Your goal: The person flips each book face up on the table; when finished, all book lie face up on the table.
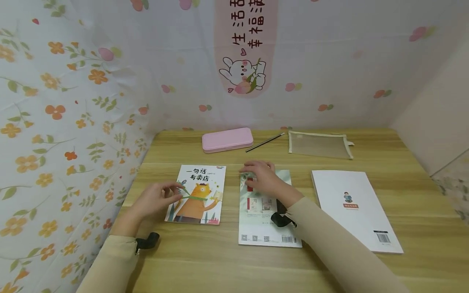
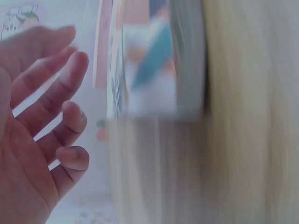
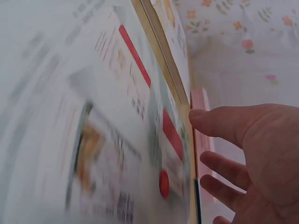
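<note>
A picture book (image 1: 199,199) with an orange cartoon animal on its cover lies on the left of the wooden table. My left hand (image 1: 155,199) hovers at its left edge, fingers loosely bent; the left wrist view shows that hand (image 2: 44,112) holding nothing beside the book's blurred corner. In the middle lies a pale green book (image 1: 269,219), printed with small pictures and a barcode. Over its upper part is my right hand (image 1: 261,177), thumb and fingers spread apart. Nothing sits between those fingers in the right wrist view, where the book's printed face (image 3: 103,140) fills the left side.
To the right lies a white book (image 1: 357,217) with a barcode. Along the back are a pink pencil case (image 1: 228,140), a dark pencil (image 1: 264,142) and a mesh zip pouch (image 1: 318,145). Patterned curtains (image 1: 66,122) hang at the left and behind the table (image 1: 198,264).
</note>
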Tool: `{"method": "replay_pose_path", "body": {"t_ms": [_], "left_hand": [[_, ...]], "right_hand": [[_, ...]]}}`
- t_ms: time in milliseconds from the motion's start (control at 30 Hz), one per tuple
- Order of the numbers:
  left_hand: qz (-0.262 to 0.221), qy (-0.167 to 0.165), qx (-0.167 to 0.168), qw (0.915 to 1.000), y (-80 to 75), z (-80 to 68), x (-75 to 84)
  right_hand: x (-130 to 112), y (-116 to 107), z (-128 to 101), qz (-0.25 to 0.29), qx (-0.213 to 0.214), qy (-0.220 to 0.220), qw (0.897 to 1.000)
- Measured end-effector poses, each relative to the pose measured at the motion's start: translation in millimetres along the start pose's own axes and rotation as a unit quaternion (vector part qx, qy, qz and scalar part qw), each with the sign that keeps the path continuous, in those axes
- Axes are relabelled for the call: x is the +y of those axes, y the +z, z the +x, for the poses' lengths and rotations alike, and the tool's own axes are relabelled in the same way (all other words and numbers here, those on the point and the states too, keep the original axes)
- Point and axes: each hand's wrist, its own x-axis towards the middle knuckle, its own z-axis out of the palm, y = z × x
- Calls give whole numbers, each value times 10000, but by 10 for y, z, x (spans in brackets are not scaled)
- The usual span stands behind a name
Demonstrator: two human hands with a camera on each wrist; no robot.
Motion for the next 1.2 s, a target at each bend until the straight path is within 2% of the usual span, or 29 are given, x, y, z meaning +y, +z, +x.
{"method": "replay_pose_path", "body": {"t_ms": [300, 367, 567, 733, 967, 1200], "left_hand": [[-231, -14, -170, 9996, 222, 207, 283], [-135, 102, -215, 9996, 288, 242, 351], [166, 773, -332, 9963, 468, 303, 535], [109, 908, -377, 9951, 560, 293, 680], [401, 1225, -740, 9889, 672, 268, 896], [613, 1119, -1123, 9854, 832, 260, 1006]], "right_hand": [[388, -190, -448, -4, 644, 83, 9979], [473, -254, -556, -70, 722, 133, 9973], [665, -424, -801, -244, 718, 372, 9964], [781, -478, -884, -432, 705, 448, 9956], [916, -491, -928, -560, 681, 310, 9956], [955, -519, -952, -622, 449, 348, 9964]]}}
